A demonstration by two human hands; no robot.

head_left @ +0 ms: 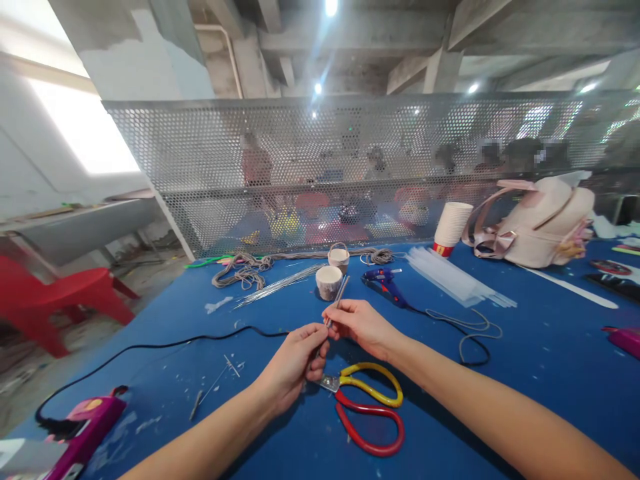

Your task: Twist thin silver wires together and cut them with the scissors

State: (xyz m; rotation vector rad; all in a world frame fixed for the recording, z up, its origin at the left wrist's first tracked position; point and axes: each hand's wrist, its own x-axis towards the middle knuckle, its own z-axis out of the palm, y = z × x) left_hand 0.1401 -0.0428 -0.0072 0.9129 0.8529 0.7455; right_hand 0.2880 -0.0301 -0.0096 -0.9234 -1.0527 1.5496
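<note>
Two small wrapped cups (329,281), two glue guns (384,280), one pair of scissors (367,407), one backpack (537,223), perhaps one paper-cup stack (451,228).

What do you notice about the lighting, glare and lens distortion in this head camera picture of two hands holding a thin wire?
Head view: ceiling lamps flare with streaks; the window at left is blown out white; wide-angle distortion bends the mesh screen. The left hand, right hand, wire and scissors stay sharp.

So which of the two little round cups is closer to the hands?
The nearer little cup, just beyond the right hand and left hand that pinch a thin rod. The other cup sits farther back, with a loop handle over it.
</note>
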